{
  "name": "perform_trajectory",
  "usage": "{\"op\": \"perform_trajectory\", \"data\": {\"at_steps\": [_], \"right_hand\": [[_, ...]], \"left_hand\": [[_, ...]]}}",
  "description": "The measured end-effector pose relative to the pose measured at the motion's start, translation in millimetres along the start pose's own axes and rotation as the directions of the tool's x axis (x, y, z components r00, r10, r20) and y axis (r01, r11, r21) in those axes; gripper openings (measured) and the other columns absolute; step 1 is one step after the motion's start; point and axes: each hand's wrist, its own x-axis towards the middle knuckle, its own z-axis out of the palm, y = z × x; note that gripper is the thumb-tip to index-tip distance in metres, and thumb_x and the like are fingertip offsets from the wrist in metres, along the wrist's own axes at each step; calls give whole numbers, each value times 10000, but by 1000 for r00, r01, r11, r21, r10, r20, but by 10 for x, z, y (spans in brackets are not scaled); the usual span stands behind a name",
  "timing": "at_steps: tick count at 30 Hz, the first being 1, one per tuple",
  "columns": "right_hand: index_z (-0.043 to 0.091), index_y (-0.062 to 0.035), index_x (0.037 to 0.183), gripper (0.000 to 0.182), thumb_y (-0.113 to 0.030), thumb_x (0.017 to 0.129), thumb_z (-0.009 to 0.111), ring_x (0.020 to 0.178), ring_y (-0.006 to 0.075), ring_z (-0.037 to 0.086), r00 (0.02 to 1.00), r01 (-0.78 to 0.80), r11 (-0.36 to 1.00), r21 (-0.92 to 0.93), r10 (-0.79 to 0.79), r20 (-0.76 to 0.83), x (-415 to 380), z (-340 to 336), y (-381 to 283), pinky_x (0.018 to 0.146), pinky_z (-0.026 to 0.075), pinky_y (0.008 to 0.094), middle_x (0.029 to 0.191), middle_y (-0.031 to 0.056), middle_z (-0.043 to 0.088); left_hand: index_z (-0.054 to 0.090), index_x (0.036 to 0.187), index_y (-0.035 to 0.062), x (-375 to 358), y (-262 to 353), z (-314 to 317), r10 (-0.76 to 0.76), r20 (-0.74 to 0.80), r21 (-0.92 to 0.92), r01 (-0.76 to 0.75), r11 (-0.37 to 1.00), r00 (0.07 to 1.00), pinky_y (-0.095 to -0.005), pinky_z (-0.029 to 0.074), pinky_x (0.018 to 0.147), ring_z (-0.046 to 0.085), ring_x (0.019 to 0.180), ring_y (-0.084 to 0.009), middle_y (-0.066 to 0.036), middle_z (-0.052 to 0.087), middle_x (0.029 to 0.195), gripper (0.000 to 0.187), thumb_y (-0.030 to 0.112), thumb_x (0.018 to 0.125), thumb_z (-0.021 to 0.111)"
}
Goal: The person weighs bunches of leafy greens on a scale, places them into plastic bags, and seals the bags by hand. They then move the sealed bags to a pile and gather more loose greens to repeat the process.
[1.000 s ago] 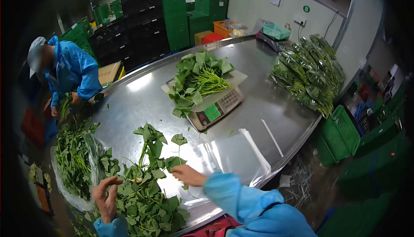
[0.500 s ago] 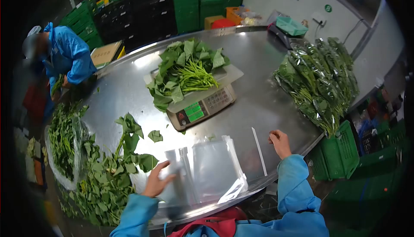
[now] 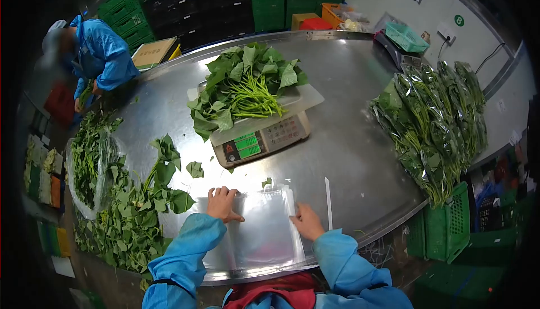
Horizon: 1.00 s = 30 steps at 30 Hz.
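Observation:
Clear flat plastic bags [image 3: 263, 227] lie on the steel table in front of me. My left hand [image 3: 224, 204] rests at their upper left edge, thumb stretched away from the fingers. At the right edge of the bags, my right hand [image 3: 307, 222] has its fingertips pinched at the plastic. Beyond the hands stands a digital scale [image 3: 287, 132] bearing a bunch of leafy green stems [image 3: 247, 87]. Loose leafy greens [image 3: 132, 224] are heaped to the left of my left hand. A thin white strip [image 3: 328, 202] lies just right of my right hand.
Bagged greens [image 3: 433, 123] are piled at the table's right side, above a green crate [image 3: 447, 224]. A clear bag of greens [image 3: 90, 168] sits at the left edge. A co-worker in blue [image 3: 104, 53] handles greens at the far left. Stacked crates [image 3: 208, 11] line the back.
Both hands have moved onto the bags: my left hand forward to their upper left edge, my right hand leftward to their right edge. The view has shifted slightly.

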Motion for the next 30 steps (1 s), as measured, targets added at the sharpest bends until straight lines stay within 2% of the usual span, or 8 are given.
{"op": "perform_trajectory", "data": {"at_steps": [4, 10, 14, 16, 18, 20, 23, 30], "right_hand": [[535, 22, 1109, 413, -215, 779, 614, 797, 249, 578, 974, -167, 944, 286, 112, 199, 88, -199, 79, 716, 465, 339, 882, 153, 591], [575, 54, 1043, 345, -178, 791, 616, 823, 185, 584, 979, -30, 960, 278, 84, -185, 978, -1134, -415, 754, 461, 299, 903, 127, 617], [576, 45, 1030, 327, -158, 776, 610, 804, 227, 582, 909, 259, 961, 92, -210, -361, 1892, -1488, -777, 747, 464, 322, 901, 152, 604], [590, 51, 1001, 320, -176, 775, 611, 807, 238, 598, 918, 225, 971, 86, -181, -353, 2309, -1633, -786, 746, 468, 330, 900, 170, 622], [607, 57, 959, 311, -192, 775, 606, 809, 259, 616, 920, 228, 971, 74, -190, -341, 2597, -1744, -786, 736, 472, 338, 884, 197, 638], [618, 59, 937, 335, -231, 770, 602, 813, 290, 627, 930, 239, 970, -49, -243, -275, 2738, -1860, -841, 734, 472, 348, 876, 217, 641], [634, 43, 937, 385, -292, 750, 607, 804, 316, 622, 932, 192, 971, -144, -227, -283, 2972, -1911, -646, 742, 467, 364, 862, 223, 637], [611, 85, 939, 406, -301, 820, 581, 726, 205, 612, 977, 47, 979, 198, -3, -215, 3134, -2045, -49, 645, 458, 321, 835, 154, 642]], "left_hand": [[528, 1111, 104, 46, -120, 199, 40, 7, -92, -39, 995, 999, -425, 335, 912, 452, 1040, -299, -122, 493, 1042, 782, 466, 477, 811], [517, 1101, 130, 57, -102, 75, 222, -40, -143, -226, 964, 974, -426, 347, 896, 480, 1027, -267, -96, 488, 1072, 702, 416, 526, 799], [508, 1181, 130, 211, -172, -214, 236, -266, -183, -289, 940, 935, -411, 353, 936, 486, 1091, -275, -94, 506, 1155, 720, 402, 575, 786], [567, 1117, 95, 368, -317, -282, -43, -360, -768, -270, 581, 932, -349, 428, 843, 560, 958, -238, -86, 584, 1062, 549, 374, 677, 738], [604, 1033, 31, 401, -482, -417, -128, -221, -965, -198, 169, 967, -287, 454, 745, 577, 798, -177, -69, 627, 912, 398, 318, 767, 675], [599, 1014, -8, 343, -630, -565, -201, -75, -997, -77, -1, 977, -272, 441, 727, 546, 755, -126, -50, 617, 861, 344, 270, 813, 634], [589, 1006, -5, 265, -712, -641, -304, 94, -993, 69, -93, 948, -270, 441, 698, 537, 725, -107, -56, 607, 828, 304, 242, 829, 608], [547, 1054, 30, 327, -487, -746, -404, 134, -980, 61, -190, 905, -279, 474, 704, 580, 759, -147, -66, 615, 900, 388, 366, 860, 572]]}}
